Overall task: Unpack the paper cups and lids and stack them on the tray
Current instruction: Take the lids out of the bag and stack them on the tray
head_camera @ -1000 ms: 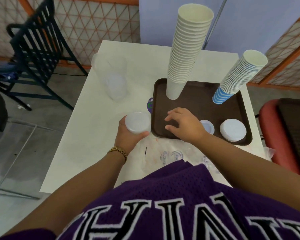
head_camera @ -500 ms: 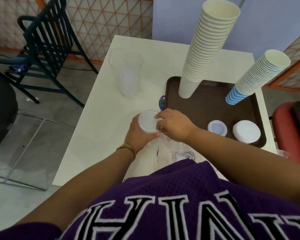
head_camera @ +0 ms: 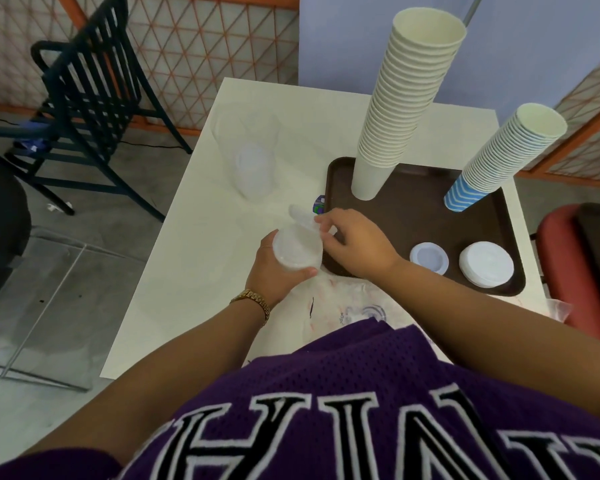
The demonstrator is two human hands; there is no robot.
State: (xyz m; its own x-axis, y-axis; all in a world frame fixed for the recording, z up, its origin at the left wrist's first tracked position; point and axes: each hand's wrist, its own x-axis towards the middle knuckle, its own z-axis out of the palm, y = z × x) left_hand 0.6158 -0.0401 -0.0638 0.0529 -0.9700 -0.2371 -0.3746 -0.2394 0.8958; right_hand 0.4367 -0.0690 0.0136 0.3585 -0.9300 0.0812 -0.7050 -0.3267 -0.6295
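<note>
On the white table (head_camera: 194, 258) the brown tray (head_camera: 413, 216) carries a tall cream cup stack (head_camera: 399, 109), a blue-striped cup stack (head_camera: 496, 157) and two low lid piles (head_camera: 485, 263). Just left of the tray, the left hand (head_camera: 274, 275) grips a wrapped stack of lids (head_camera: 297, 251) while the right hand (head_camera: 354, 242) pinches its clear wrapper (head_camera: 302, 216).

R hand (head_camera: 355, 245) now pinches plastic wrap (head_camera: 302, 216) – peeling it off lid stack (head_camera: 297, 251), seemingly.

Two cup stacks (head_camera: 406, 102) (head_camera: 499, 157) — three lid piles (head_camera: 297, 251) (head_camera: 429, 257) (head_camera: 486, 263) — one tray (head_camera: 413, 216).
</note>
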